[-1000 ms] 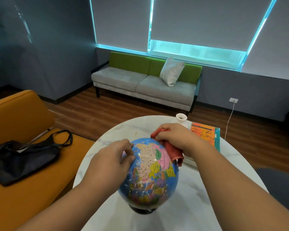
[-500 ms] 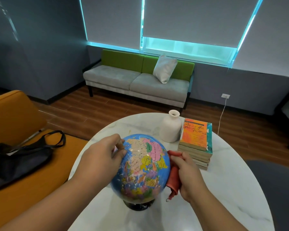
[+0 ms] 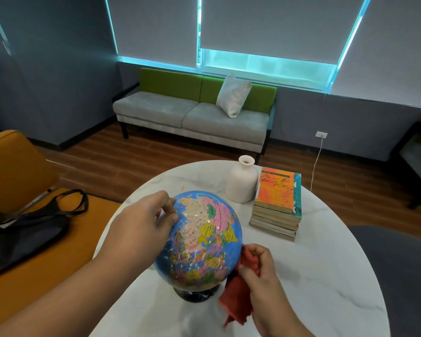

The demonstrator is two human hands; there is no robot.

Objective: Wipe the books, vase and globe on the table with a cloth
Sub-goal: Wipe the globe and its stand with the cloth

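A colourful globe (image 3: 201,242) on a black base stands near the front of the round white marble table (image 3: 326,276). My left hand (image 3: 141,227) rests on the globe's upper left side, fingers curved against it. My right hand (image 3: 260,276) grips a red cloth (image 3: 236,297) against the globe's lower right side, near the base. Behind the globe, a white vase (image 3: 242,181) stands upright. Right beside it is a stack of several books (image 3: 276,205) with an orange and teal cover on top.
An orange sofa (image 3: 17,181) with a black bag (image 3: 22,229) is at the left. A grey and green sofa (image 3: 192,115) with a white pillow stands by the far wall. A dark chair (image 3: 399,263) is at the table's right edge.
My right hand has slid the red cloth from the globe's top down its right side to near the base. The left hand has stayed on the globe's upper left.
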